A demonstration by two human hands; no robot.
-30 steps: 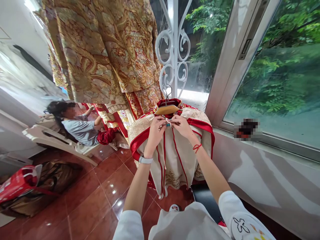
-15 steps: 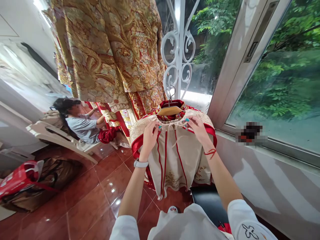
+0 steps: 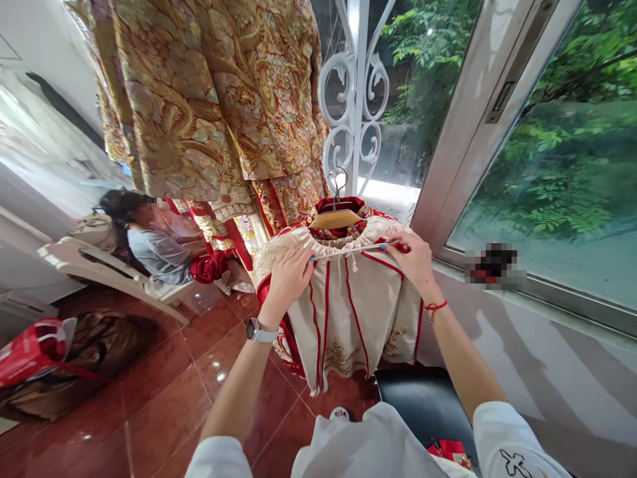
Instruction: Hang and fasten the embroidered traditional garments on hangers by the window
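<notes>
cream skirt [image 3: 348, 299] gripped by both hands

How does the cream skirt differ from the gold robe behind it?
The cream skirt is mostly plain with red stripes; the gold robe is densely embroidered. The skirt hangs lower, gripped by both hands; the robe hangs higher, untouched. Both show red and gold.

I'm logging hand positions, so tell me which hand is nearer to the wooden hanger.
Right, though only slightly. The right hand grips the cream garment just below and right of the wooden hanger; the left hand grips it lower, off to the left.
</notes>
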